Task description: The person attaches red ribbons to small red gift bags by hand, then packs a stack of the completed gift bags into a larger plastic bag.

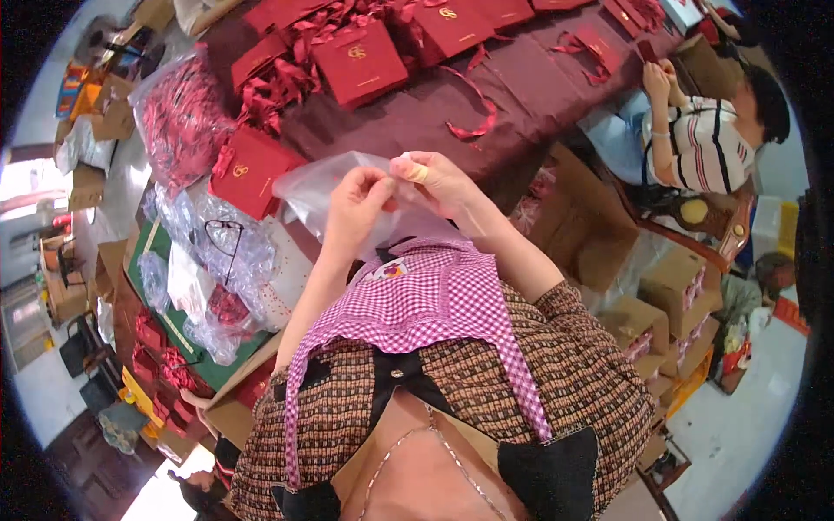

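A clear plastic bag (306, 193) hangs between my two hands, just off the near edge of the table. My left hand (358, 201) is closed in a pinch on the bag's edge. Beside it, almost touching, my right hand (437, 181) pinches the same edge, with a pale yellow wrap around one finger. Nothing can be made out inside the bag. Left of the bag, a red gift bag (252, 170) with a gold emblem lies tilted. Another red gift bag (360, 62) rests on the dark red tablecloth (373, 130) beyond my hands.
Red ribbons (473, 122) trail over the table. A big plastic sack of red items (184, 122) stands to the left, near crumpled clear wrap (217, 260) and eyeglasses (228, 239). Open cardboard boxes (582, 217) sit on the right. A co-worker in a striped top (704, 143) sits at the far right.
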Tool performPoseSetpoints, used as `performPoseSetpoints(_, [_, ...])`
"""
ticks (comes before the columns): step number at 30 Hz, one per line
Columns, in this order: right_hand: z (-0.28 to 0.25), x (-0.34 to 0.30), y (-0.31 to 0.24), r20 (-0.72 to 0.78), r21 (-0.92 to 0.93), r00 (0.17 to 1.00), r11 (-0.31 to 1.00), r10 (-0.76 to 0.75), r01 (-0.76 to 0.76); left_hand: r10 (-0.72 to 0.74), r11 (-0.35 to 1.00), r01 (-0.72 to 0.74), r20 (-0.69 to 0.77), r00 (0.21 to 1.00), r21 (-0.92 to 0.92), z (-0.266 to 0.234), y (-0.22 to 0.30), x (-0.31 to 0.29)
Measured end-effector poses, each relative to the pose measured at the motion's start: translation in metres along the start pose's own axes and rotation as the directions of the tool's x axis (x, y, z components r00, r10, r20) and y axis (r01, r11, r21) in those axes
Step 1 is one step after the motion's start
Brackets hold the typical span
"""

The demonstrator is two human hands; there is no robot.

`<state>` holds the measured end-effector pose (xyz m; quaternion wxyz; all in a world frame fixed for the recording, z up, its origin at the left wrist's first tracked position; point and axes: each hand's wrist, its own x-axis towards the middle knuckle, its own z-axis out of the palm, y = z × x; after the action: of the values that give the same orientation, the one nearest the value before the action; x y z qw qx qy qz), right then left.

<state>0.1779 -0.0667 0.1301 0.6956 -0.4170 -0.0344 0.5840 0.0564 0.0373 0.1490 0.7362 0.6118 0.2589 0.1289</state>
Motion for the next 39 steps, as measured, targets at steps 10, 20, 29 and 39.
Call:
performPoseSetpoints(10, [-0.026, 0.010, 0.024, -0.048, -0.039, 0.996, 0.997, -0.074, 0.072, -0.003, 0.985, -0.016, -0.112, 0.994, -0.173, -0.014, -0.007, -0.005])
performPoseSetpoints(20, [-0.145, 0.001, 0.027, -0.438, -0.507, 0.727, 0.813, -0.529, 0.287, -0.070, 0.601, 0.021, -0.027, 0.997, -0.799, -0.096, 0.028, -0.017])
performPoseSetpoints(29, [-0.144, -0.008, -0.035, 0.079, 0.440, 0.829, 0.766, -0.554, 0.469, -0.207, 0.966, 0.199, 0.035, 0.978, 0.164, -0.042, -0.003, -0.024])
performPoseSetpoints(39, [-0.083, -0.040, -0.012, 0.221, -0.851, 0.960, 0.445, -0.174, 0.277, -0.366, 0.562, 0.019, -0.229, 0.902, -0.827, -0.094, -0.019, 0.014])
